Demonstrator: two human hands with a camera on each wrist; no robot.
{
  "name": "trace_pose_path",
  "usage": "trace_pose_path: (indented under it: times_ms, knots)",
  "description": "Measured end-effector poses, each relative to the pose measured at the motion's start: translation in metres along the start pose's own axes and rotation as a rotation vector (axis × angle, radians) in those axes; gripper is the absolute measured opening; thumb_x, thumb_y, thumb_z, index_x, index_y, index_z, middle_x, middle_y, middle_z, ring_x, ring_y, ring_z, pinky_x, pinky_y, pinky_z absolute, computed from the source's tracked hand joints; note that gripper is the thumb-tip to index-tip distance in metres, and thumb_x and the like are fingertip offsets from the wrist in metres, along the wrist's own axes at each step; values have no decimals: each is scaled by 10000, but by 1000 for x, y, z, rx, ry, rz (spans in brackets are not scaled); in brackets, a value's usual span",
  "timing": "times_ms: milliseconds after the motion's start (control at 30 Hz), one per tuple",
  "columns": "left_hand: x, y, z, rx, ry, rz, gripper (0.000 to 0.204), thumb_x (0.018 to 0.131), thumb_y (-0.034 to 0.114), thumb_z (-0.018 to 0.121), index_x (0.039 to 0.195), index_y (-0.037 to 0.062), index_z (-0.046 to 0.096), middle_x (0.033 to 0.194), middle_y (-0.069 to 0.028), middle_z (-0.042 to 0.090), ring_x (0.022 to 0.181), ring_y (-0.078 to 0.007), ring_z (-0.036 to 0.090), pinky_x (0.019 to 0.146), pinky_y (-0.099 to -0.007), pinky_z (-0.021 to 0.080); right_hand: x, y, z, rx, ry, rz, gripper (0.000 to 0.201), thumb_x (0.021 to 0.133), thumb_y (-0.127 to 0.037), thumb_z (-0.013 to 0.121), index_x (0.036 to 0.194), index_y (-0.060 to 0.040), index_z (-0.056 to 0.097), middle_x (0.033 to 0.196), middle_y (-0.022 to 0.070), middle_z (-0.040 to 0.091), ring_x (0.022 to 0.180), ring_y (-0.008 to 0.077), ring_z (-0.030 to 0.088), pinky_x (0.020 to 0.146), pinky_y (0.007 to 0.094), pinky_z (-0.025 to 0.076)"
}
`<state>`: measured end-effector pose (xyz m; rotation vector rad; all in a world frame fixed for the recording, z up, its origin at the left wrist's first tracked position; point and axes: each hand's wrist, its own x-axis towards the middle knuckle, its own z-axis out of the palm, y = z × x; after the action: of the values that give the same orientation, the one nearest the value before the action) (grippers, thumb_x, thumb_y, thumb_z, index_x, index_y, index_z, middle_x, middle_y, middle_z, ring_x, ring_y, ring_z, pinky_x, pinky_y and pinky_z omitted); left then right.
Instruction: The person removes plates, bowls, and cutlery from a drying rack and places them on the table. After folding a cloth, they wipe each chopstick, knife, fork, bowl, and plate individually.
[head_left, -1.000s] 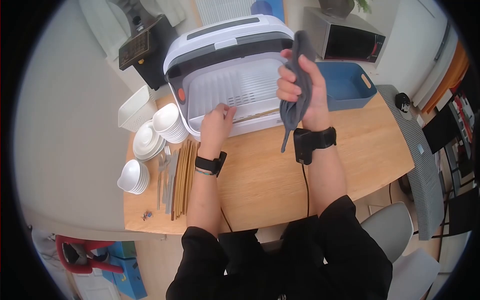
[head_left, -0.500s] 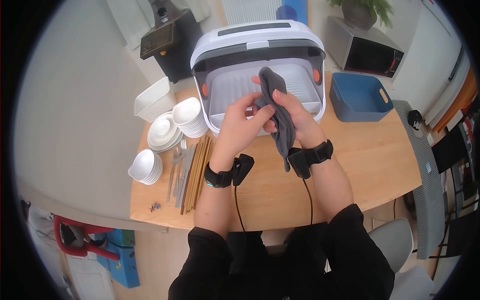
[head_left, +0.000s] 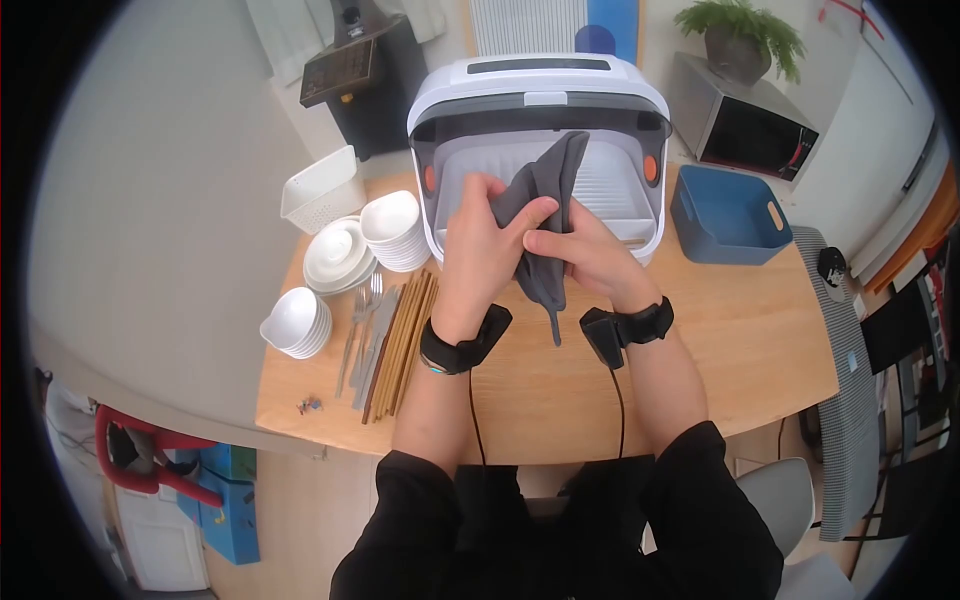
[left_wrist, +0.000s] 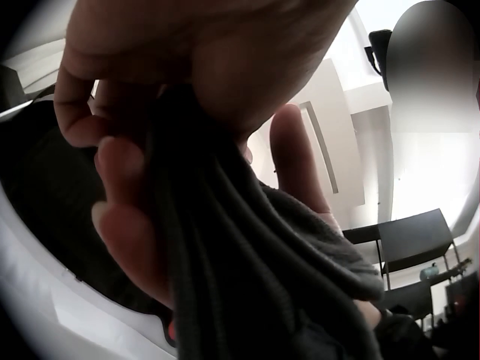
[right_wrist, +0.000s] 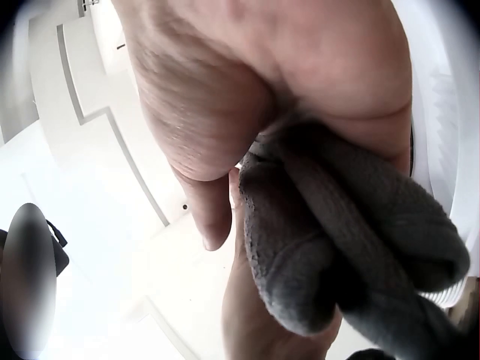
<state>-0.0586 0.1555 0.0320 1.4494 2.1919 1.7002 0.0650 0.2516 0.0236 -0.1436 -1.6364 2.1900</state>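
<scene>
A dark grey cloth is bunched between both hands, in front of the white cabinet with its dark visor raised. The left hand grips its left side, thumb across the front. From the right, the right hand pinches it, thumb pointing left below the other thumb. A narrow end of the cloth hangs down under the hands. In the left wrist view the cloth runs in long folds from the fingers; in the right wrist view thick folds of cloth come out of the right hand.
White cabinet behind the hands; blue bin to its right. On the left stand a white basket, stacked bowls, plates and smaller bowls, with forks, knives and chopsticks lying nearer. A microwave is at back right.
The left hand has come from the cabinet's front edge to the cloth, and the right hand has lowered. Both now hold the cloth, which is spread wider than half a second ago. The head view has shifted.
</scene>
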Motion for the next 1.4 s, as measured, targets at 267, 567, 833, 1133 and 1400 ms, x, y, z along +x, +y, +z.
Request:
trace_pose_path:
  times_ms: [267,567,833,1133,1400]
  knots:
    - [10,-18,-21,-514,-303,-61,443,858,231,730,1170,-27,550,932,-84,638,820,-135,620,695,-254,502,11,14,-22,228,23,-21,428,921,-157,625,1298,-14,481,1176,92,607,1036,178,630,824,315,550]
    - [9,-14,-26,-540,-391,-157,367,910,225,663,1174,-19,592,853,-50,646,750,-107,619,615,-231,526,-2,-5,-8,60,119,18,463,924,-173,627,1332,-42,454,1170,75,606,1020,162,635,773,272,562]
    - [8,-11,-27,-856,-478,-163,292,956,128,545,1225,16,572,1045,-62,629,840,-128,618,649,-268,536,2,3,-24,246,8,-145,274,927,-42,545,1199,-27,572,1110,85,633,928,145,646,730,252,543]
    - [7,-11,-13,-855,-482,-203,216,954,134,566,1158,63,573,1062,-65,594,938,-147,599,742,-325,550,10,8,-40,-120,-40,-186,203,923,-26,488,1060,-6,637,1051,93,650,910,165,637,746,276,539]
    - [5,-16,-2,-513,-150,149,433,895,127,665,1276,59,471,1099,-96,561,972,-167,561,819,-269,465,5,9,-21,457,-70,-125,644,934,-386,542,1432,-34,336,1180,184,594,967,295,656,810,418,562]
